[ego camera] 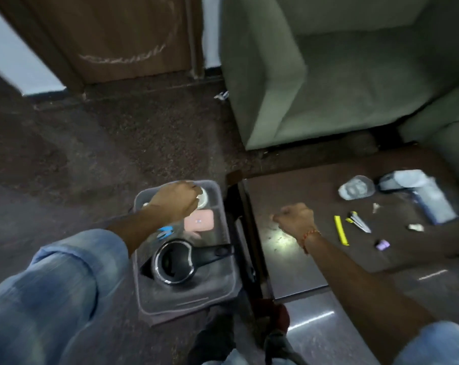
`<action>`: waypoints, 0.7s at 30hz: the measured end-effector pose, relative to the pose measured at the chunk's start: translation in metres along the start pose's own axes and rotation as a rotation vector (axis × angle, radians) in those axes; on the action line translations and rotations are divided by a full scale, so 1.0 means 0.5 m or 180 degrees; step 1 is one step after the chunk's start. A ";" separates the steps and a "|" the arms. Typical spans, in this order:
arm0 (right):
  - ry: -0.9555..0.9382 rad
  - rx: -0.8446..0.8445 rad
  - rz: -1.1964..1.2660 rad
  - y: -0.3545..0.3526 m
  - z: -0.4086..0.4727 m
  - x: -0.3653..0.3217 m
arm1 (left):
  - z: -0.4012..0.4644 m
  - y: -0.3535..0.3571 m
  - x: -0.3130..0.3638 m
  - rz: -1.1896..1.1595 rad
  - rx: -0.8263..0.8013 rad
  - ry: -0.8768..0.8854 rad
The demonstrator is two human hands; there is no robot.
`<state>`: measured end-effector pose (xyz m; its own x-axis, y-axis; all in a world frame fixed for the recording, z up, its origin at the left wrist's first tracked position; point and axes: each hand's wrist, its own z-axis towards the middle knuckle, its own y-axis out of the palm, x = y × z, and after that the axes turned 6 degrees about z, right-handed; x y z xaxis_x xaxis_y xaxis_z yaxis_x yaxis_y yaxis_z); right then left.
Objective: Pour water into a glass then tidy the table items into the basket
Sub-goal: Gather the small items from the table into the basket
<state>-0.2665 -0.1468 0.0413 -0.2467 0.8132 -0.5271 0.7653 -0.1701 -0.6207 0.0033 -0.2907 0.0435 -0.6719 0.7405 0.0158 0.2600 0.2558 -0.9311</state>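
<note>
Denim-clad knees (52,293) nearest the lens, lower left and lower right. Between them, on the carpet (91,154): grey basket (224,259), rectangular, translucent walls. Inside the basket, near end: black kettle (174,262), lid open, handle pointing right. Middle: pink case (199,219), flat; blue item (165,231) just beside the left forearm, too blurred to identify. Far end: white round object (204,198), partly under the left hand (174,200). Left hand: over the basket's far end, fingers curled and touching the white object; firm grip or mere contact cannot be told. Right hand (297,219): closed in a loose fist above the table (289,272), contents, if any, hidden; orange thread (308,237) round the wrist. On the table, right of the fist: yellow strip (341,229), small scissors (358,222) just beside it, purple item (382,244) nearer the edge, two white scraps (415,227) apart. Farther back: glass (357,187), lying tilted, blurred; white and blue pack (418,196) touching or just beside it, cannot tell which. Background: green sofa (315,75), wooden door (118,35).
</note>
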 end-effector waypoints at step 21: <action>0.0291 0.1303 0.1880 -0.753 -0.079 0.626 | 0.212 -0.260 0.954 0.0339 0.0498 0.1554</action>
<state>-0.6084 0.1937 0.1330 0.2036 0.5613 -0.8022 0.4672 -0.7758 -0.4242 -0.4245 -0.0368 0.1337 -0.2362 0.9704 0.0512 0.1774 0.0949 -0.9796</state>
